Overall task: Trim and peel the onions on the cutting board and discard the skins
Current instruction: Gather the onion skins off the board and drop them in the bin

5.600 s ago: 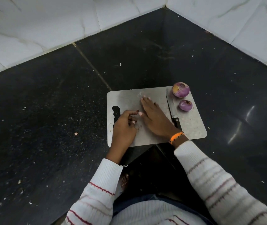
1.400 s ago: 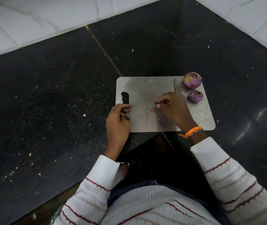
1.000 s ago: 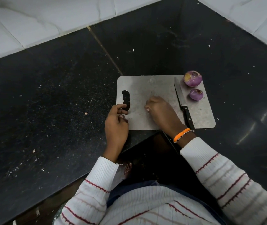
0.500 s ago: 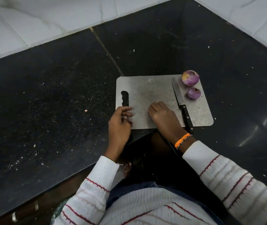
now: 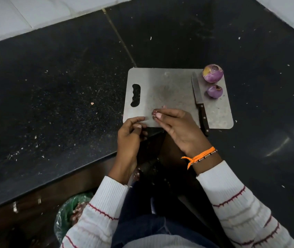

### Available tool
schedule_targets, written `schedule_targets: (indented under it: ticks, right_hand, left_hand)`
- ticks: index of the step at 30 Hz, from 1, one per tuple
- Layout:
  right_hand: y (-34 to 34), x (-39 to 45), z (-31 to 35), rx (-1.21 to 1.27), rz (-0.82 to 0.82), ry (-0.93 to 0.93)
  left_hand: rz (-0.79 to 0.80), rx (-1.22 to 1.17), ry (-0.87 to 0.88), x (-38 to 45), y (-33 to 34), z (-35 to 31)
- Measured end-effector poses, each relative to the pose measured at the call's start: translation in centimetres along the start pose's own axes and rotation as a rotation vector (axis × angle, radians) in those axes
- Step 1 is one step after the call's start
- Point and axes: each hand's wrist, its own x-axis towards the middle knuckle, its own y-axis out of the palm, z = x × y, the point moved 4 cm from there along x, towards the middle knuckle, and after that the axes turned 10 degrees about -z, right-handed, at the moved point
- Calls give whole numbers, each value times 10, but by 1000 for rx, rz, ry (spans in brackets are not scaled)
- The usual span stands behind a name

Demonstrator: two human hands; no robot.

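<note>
Two peeled purple onions sit at the far right corner of the grey cutting board (image 5: 162, 83): a larger onion (image 5: 213, 73) and a smaller onion (image 5: 214, 91) just in front of it. A knife (image 5: 199, 102) lies on the board left of them, handle toward me. My right hand (image 5: 175, 126) rests at the board's near edge, fingertips pinching small reddish skin scraps (image 5: 154, 114). My left hand (image 5: 130, 136) is cupped at the counter edge, just below the board's near left corner, fingers curled; what it holds is hidden.
The board lies on a black stone counter (image 5: 62, 104) speckled with crumbs, in a corner of white tiled walls (image 5: 26, 13). Below the counter edge, a green plastic bag (image 5: 67, 213) with skins inside stands to the left of my body.
My right hand has dragged the skin scraps across the board toward its near edge. My left hand has stayed cupped at that edge. The camera has tilted down, showing the green bag.
</note>
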Motion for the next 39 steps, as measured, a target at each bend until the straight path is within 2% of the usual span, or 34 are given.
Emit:
schedule_targets:
  ticks: [4, 8, 14, 18, 22, 27, 32, 34, 36, 39]
  right_hand:
    - [12, -27, -27, 98, 73, 175]
    - [25, -51, -58, 89, 139, 263]
    - [62, -94, -138, -32, 278, 429]
    - [93, -134, -218, -120, 293, 554]
    - [111, -156, -297, -171, 311, 673]
    - [127, -163, -427, -278, 299, 783]
    - [141, -138, -551, -453, 210, 820]
    - [144, -126, -591, -526, 240, 787]
    - [153, -114, -626, -638, 300, 682]
    - [157, -82, -684, -863, 271, 518]
  left_hand:
    - [-24, -60, -17, -17, -15, 8]
    - [-50, -88, -43, -36, -45, 22]
    - [-221, -148, -136, -71, -132, 69]
    - [-395, -310, -279, -102, -217, 120]
    - [-472, -383, -376, -121, -283, 169]
    - [-608, -532, -547, -137, -372, 257]
    - [-701, -513, -647, -136, -435, 345]
    - [-722, -510, -679, -132, -452, 378]
    - [-740, -515, -710, -130, -465, 410]
    - [-764, -537, -748, -128, -480, 455]
